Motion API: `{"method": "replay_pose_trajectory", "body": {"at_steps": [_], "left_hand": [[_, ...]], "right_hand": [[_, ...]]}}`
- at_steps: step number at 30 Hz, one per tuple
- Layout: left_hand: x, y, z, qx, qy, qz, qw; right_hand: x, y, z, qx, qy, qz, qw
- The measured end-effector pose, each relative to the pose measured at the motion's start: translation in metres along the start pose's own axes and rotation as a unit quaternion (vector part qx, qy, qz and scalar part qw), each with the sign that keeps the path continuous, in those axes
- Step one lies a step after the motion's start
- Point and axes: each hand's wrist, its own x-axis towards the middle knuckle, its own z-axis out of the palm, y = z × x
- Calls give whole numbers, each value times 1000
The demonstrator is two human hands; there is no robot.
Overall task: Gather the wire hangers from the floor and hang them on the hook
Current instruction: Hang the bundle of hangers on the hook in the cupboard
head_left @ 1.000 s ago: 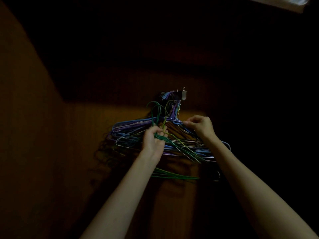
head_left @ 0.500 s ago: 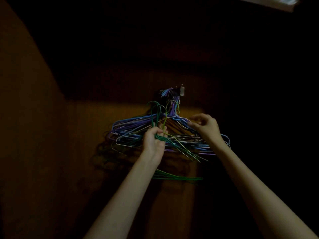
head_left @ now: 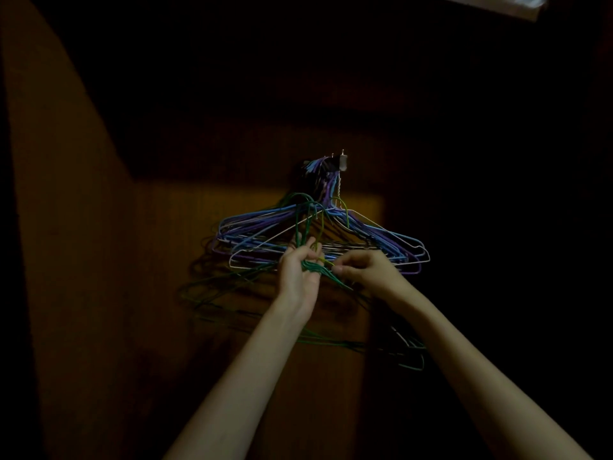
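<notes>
A metal hook (head_left: 342,161) sticks out of the dark wooden wall. Several blue, purple and white wire hangers (head_left: 381,239) hang from it in a thick bunch. My left hand (head_left: 298,272) grips a bundle of green wire hangers (head_left: 311,267) by their necks, just below the hanging bunch; their green hooks (head_left: 306,207) rise toward the wall hook and their bodies trail down into shadow. My right hand (head_left: 368,270) pinches one yellow-green wire of that bundle, right beside my left hand.
The brown wooden wall (head_left: 166,293) fills the view, with a lit patch behind the hangers and deep shadow above and to the right. A pale bright strip (head_left: 491,3) shows at the top right corner.
My right hand has come off the hanging bunch and moved down and left to the green bundle in my left hand. The left hand has stayed about where it was.
</notes>
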Motion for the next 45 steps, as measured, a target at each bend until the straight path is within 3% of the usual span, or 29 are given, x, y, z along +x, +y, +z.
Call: {"method": "replay_pose_trajectory", "body": {"at_steps": [17,25,40,45], "left_hand": [[-42,-11,-20,188,6,-15,982],[-56,-1,-29,206,-30,0,978],[-109,21,-47,270,-106,-8,957],[-128,23,-51,267,-112,-20,957]], "right_hand": [[-14,-11,19,85,57,-34,994],[-16,-8,9,92,67,7,993],[-48,-25,14,14,93,-31,995],[-68,-39,17,21,51,-42,998]]}}
